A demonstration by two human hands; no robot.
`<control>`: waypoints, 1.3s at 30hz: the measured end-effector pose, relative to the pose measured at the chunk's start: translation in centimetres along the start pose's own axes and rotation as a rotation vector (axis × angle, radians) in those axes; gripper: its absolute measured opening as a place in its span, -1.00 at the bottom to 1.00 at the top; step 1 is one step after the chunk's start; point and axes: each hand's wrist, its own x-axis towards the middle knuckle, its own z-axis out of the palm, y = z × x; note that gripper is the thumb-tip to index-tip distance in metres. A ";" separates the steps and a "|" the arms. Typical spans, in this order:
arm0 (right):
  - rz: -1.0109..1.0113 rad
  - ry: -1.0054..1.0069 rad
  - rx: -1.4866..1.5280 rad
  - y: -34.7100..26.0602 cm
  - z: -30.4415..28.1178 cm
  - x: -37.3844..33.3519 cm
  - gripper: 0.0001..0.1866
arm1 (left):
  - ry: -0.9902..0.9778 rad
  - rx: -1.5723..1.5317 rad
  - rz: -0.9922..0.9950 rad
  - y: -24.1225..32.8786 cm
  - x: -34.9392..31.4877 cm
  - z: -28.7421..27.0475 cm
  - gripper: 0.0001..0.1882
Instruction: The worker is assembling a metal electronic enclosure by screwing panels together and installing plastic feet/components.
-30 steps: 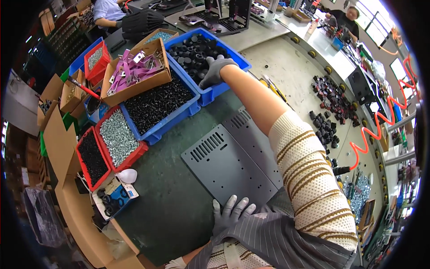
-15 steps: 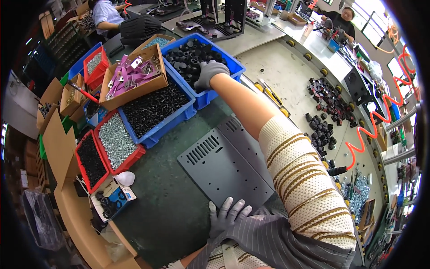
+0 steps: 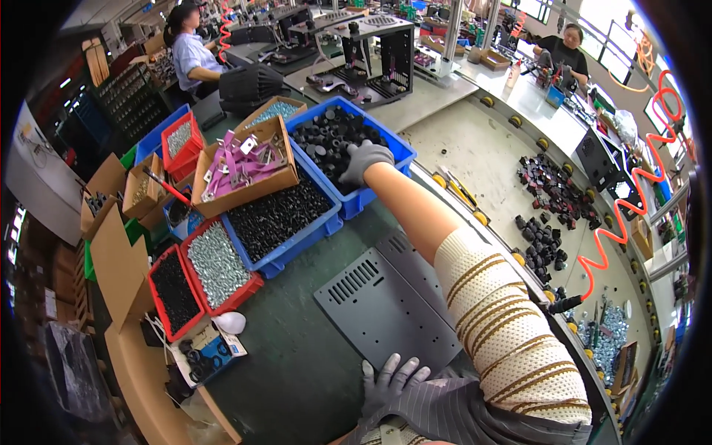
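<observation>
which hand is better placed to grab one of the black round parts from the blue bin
Right. The right hand is already stretched into the blue bin, resting on the black round parts. The left hand lies flat by the near edge of the grey vented panel.

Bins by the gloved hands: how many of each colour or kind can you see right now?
Blue plastic bins: 3
Red plastic bins: 3
Open cardboard boxes holding parts: 3
Total: 9

Right hand [image 3: 363, 159] in far bin [image 3: 386, 141] (perhaps gripping); panel [image 3: 386, 304] nearer, left hand [image 3: 389, 382] nearest.
</observation>
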 end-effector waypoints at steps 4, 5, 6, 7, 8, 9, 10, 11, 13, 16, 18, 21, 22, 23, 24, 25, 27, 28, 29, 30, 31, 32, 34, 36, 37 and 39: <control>0.014 -0.072 0.011 0.9 0.2 1.2 -0.27 | -0.130 -0.079 -0.044 0.4 0.3 -1.3 -0.50; 0.024 -0.034 0.027 1.0 0.7 1.3 -0.30 | -0.212 -0.079 -0.046 0.5 0.6 -1.9 -0.50; 0.021 -0.025 0.035 0.8 0.7 1.1 -0.30 | -0.292 -0.077 -0.052 0.4 0.8 -2.1 -0.50; 0.018 -0.015 0.080 0.7 0.6 0.9 -0.32 | -0.399 -0.108 -0.074 0.3 0.3 -1.6 -0.44; 0.014 -0.006 0.124 0.6 0.5 0.8 -0.34 | -0.397 -0.099 -0.072 0.2 0.2 -1.5 -0.44; 0.005 0.026 0.162 0.9 0.4 0.6 -0.41 | -0.353 -0.055 -0.062 0.3 0.7 -2.0 -0.47; 0.007 0.030 0.164 1.2 0.4 0.7 -0.41 | -0.309 -0.012 -0.053 0.4 1.0 -2.2 -0.49; -0.001 0.042 0.172 1.4 0.6 1.0 -0.43 | -0.307 -0.010 -0.050 0.5 1.0 -2.2 -0.49; -0.014 0.057 0.181 1.5 0.7 1.2 -0.45 | -0.266 -0.022 -0.063 0.4 0.7 -1.8 -0.50; -0.037 0.159 0.252 1.6 1.0 1.0 -0.47 | -0.115 -0.017 -0.067 0.5 0.5 -1.0 -0.52; -0.090 0.205 0.421 2.1 0.9 1.0 -0.46 | -0.116 0.022 -0.059 0.3 0.6 -1.1 -0.54; -0.201 0.271 0.713 3.8 1.3 2.1 -0.51 | -0.014 0.104 -0.004 -0.2 0.0 1.1 -0.57; -0.287 0.238 0.944 4.7 1.6 2.7 -0.53 | 0.092 0.146 0.039 -0.2 0.2 1.6 -0.59; -0.342 0.306 1.223 5.2 2.3 3.1 -0.60 | 0.097 0.141 0.049 0.1 0.1 1.6 -0.59; -0.345 0.304 1.221 5.0 2.3 2.4 -0.60 | 0.058 0.123 0.026 0.2 0.5 0.9 -0.60; -0.421 0.203 1.379 4.4 1.7 0.6 -0.63 | 0.019 0.105 -0.003 0.4 0.8 0.4 -0.61; -0.445 -0.089 1.506 4.0 -0.3 -4.5 -0.69 | -0.017 0.097 -0.035 0.6 1.2 -0.4 -0.61; -0.476 -0.094 1.440 4.0 -0.4 -6.8 -0.71 | -0.059 0.084 -0.049 0.8 1.3 -0.9 -0.61; -0.585 -0.053 1.345 4.4 0.7 -8.1 -0.71 | -0.056 0.057 -0.031 0.7 1.5 -1.1 -0.59; -0.696 -0.015 1.245 4.6 1.8 -9.2 -0.72 | -0.064 0.050 -0.030 0.7 1.6 -1.0 -0.59; -0.770 -0.019 1.102 4.8 2.5 -10.8 -0.72 | -0.070 0.025 -0.046 0.7 1.5 -1.0 -0.59; -0.842 -0.024 0.958 5.1 3.2 -12.5 -0.71 | -0.077 0.000 -0.063 0.7 1.5 -1.2 -0.59; -0.922 0.080 0.756 5.9 5.2 -15.5 -0.68 | -0.139 -0.050 -0.068 0.7 2.0 -2.3 -0.54; -0.925 0.006 0.602 6.6 6.5 -17.7 -0.74 | -0.229 -0.073 -0.097 0.7 2.4 -3.1 -0.44; -0.924 -0.030 0.527 6.7 6.6 -18.8 -0.72 | -0.250 -0.129 -0.131 0.6 2.7 -3.9 -0.30; -0.915 -0.088 0.465 7.1 7.0 -20.5 -0.70 | -0.228 -0.138 -0.156 0.1 3.7 -4.6 -0.23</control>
